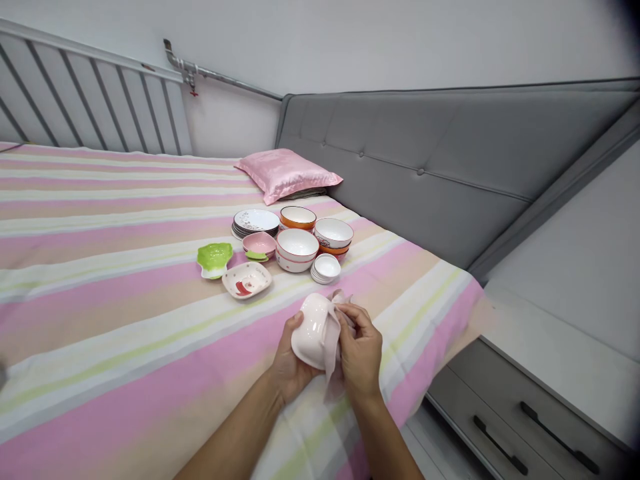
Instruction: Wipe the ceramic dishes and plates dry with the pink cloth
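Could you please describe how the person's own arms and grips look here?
The left forearm and right forearm are bare, with no sleeve showing. The left grip and right grip are ungloved human hands; no watch, bracelet or ring is visible.

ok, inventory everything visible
headboard: 1, grey, right
radiator: 1, white, left
pipe: 1, grey, back
pillow: 1, pink, back
bedspread: 1, multicoloured, centre
nightstand: 1, grey, right
bowl stacks: 3, white/orange, bedspread
small-bowl stack: 1, white, beside bowls
pink dish: 1, pink, beside bowls
plate stack: 1, white-topped, behind pink dish
green dish: 1, green, leftmost
square dish: 1, cream, beside green dish
held bowl: 1, pale pink, front
cloth: 1, pink, front
left hand: 1, on bowl
right hand: 1, on cloth
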Demonstrator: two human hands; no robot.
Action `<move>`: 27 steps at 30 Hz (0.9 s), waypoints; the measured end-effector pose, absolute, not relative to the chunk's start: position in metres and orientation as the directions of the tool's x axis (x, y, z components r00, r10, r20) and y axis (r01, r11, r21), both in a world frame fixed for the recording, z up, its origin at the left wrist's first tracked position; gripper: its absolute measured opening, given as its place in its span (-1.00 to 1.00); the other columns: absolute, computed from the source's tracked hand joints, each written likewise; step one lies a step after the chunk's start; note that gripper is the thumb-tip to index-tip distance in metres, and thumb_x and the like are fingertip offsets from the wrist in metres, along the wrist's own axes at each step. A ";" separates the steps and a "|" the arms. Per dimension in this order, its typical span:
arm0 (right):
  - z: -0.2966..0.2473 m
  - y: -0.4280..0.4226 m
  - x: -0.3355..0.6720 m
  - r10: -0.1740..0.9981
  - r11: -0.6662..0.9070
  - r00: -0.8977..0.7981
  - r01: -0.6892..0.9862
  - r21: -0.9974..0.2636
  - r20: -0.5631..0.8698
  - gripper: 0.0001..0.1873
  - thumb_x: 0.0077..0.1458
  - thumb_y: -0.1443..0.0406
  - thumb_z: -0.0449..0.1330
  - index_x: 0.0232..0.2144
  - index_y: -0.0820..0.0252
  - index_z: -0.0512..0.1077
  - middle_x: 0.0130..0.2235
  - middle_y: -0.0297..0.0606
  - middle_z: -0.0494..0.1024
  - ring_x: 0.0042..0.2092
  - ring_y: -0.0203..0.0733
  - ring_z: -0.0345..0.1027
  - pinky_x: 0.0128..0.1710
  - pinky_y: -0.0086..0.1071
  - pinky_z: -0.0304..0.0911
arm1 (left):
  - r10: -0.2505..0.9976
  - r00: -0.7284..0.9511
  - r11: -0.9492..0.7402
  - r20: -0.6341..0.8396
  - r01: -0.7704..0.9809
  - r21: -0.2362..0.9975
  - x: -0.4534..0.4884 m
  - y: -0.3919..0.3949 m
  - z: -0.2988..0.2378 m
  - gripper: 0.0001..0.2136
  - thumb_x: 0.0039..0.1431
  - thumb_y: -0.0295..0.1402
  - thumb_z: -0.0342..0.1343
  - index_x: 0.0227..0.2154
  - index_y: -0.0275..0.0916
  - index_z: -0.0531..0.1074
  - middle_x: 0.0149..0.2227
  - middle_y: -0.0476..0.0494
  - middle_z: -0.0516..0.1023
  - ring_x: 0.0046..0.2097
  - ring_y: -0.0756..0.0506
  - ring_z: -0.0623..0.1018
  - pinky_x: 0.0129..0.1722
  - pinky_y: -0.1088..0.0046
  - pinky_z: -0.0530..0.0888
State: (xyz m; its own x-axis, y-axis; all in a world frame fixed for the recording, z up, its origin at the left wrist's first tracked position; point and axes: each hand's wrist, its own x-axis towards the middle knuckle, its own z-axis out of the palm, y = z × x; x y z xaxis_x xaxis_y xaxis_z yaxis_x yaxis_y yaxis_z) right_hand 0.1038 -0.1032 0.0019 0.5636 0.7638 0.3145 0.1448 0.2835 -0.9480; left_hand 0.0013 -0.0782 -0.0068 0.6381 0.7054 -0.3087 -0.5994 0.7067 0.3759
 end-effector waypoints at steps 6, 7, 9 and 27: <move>0.000 -0.103 0.107 0.800 0.194 0.560 0.098 -0.976 0.215 -0.77 0.00 0.17 0.18 -0.32 0.20 0.44 -0.26 -0.22 0.47 -0.22 -0.19 0.33 -0.22 -0.37 0.23 | 0.709 0.657 0.705 -0.257 -0.648 0.289 -0.001 -0.075 -0.008 -0.54 0.03 -0.07 0.01 -0.10 -0.30 0.37 -0.33 -0.21 0.58 -0.20 -0.26 0.53 -0.19 0.18 0.39; -0.001 -0.103 0.107 0.811 0.181 0.553 0.079 -0.980 0.194 -0.76 0.00 0.17 0.18 -0.31 0.20 0.43 -0.27 -0.22 0.47 -0.25 -0.21 0.33 -0.26 -0.39 0.23 | 0.717 0.649 0.697 -0.255 -0.660 0.279 -0.002 -0.075 -0.009 -0.52 0.03 -0.06 0.01 -0.08 -0.30 0.36 -0.33 -0.21 0.58 -0.19 -0.27 0.52 -0.19 0.17 0.39; -0.002 -0.104 0.107 0.828 0.166 0.536 0.047 -0.985 0.165 -0.75 -0.02 0.16 0.20 -0.32 0.20 0.42 -0.31 -0.25 0.47 -0.33 -0.25 0.32 -0.38 -0.44 0.22 | 0.732 0.637 0.681 -0.242 -0.684 0.263 -0.003 -0.073 -0.009 -0.50 0.02 -0.06 0.02 -0.07 -0.32 0.35 -0.31 -0.23 0.58 -0.18 -0.28 0.52 -0.19 0.16 0.39; 0.008 -0.112 0.098 0.783 0.310 0.532 0.117 -0.943 0.323 -0.90 -0.04 0.24 0.25 -0.46 0.16 0.45 -0.27 -0.27 0.39 -0.15 -0.20 0.31 -0.15 -0.36 0.21 | 0.828 0.528 0.557 -0.187 -0.741 0.375 0.007 -0.084 -0.007 -0.52 0.04 -0.14 0.04 -0.05 -0.38 0.38 -0.25 -0.27 0.58 -0.12 -0.30 0.51 -0.08 0.19 0.37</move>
